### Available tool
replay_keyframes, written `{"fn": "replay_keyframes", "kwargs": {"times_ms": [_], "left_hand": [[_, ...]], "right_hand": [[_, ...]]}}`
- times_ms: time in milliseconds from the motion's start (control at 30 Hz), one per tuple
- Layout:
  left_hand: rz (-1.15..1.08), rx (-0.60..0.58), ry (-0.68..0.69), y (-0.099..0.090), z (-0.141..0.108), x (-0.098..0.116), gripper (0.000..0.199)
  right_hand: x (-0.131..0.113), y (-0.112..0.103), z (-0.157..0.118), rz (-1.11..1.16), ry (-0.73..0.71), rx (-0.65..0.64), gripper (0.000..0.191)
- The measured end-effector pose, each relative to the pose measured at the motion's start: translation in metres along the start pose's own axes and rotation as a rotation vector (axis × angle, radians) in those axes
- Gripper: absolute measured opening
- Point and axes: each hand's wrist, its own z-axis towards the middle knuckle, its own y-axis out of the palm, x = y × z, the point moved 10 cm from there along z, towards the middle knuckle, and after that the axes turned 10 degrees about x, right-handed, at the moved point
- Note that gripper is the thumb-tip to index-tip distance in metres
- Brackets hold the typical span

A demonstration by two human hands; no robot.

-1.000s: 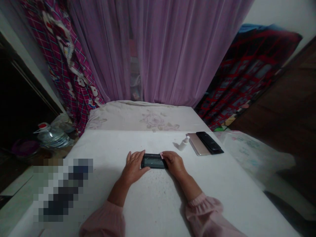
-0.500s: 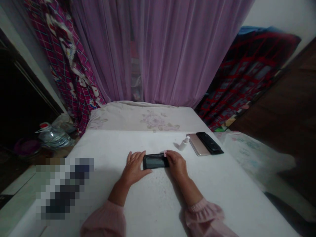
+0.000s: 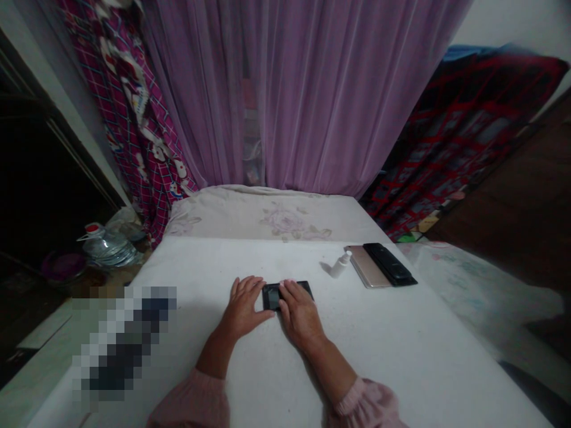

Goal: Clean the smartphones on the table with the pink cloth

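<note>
Black phone (image 3: 273,298) lies flat on white cloth (image 3: 276,368), near the table's middle, between and under the hands. Left hand (image 3: 244,306) grips its left end, thumb at near edge, fingertips at far edge, spread about the phone's width. Right hand (image 3: 302,314) lies palm down across the screen, fingers close together; can't tell if it pinches anything. White bottle (image 3: 339,266) stands to the far right, beside pinkish device (image 3: 368,267); black case (image 3: 389,264) lies along that device's right side.
</note>
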Motion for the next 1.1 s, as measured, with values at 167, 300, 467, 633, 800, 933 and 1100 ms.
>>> {"fn": "replay_keyframes", "kwargs": {"times_ms": [167, 300, 467, 633, 800, 933, 1100], "left_hand": [[0.003, 0.005, 0.009, 0.0, 0.0, 0.0, 0.066], [-0.004, 0.008, 0.013, 0.0, 0.0, 0.002, 0.065], [-0.004, 0.03, 0.03, -0.003, -0.001, 0.006, 0.065], [0.007, 0.075, 0.052, -0.006, -0.002, 0.008, 0.06], [0.003, 0.077, 0.053, -0.005, -0.002, 0.008, 0.063], [0.006, 0.068, 0.048, -0.005, -0.001, 0.008, 0.064], [0.013, 0.068, 0.044, -0.004, -0.001, 0.007, 0.064]], "right_hand": [[0.003, -0.001, 0.0, 0.043, -0.01, -0.046, 0.038], [0.028, -0.015, -0.004, -0.035, 0.038, 0.004, 0.037], [0.019, -0.009, -0.006, -0.115, 0.044, -0.008, 0.042], [-0.018, 0.011, 0.001, -0.038, -0.029, -0.107, 0.043], [0.005, 0.0, -0.003, -0.05, -0.024, -0.102, 0.042], [0.038, -0.019, -0.011, -0.129, 0.051, -0.049, 0.044], [0.045, -0.033, -0.007, -0.014, 0.055, -0.029, 0.042]]}}
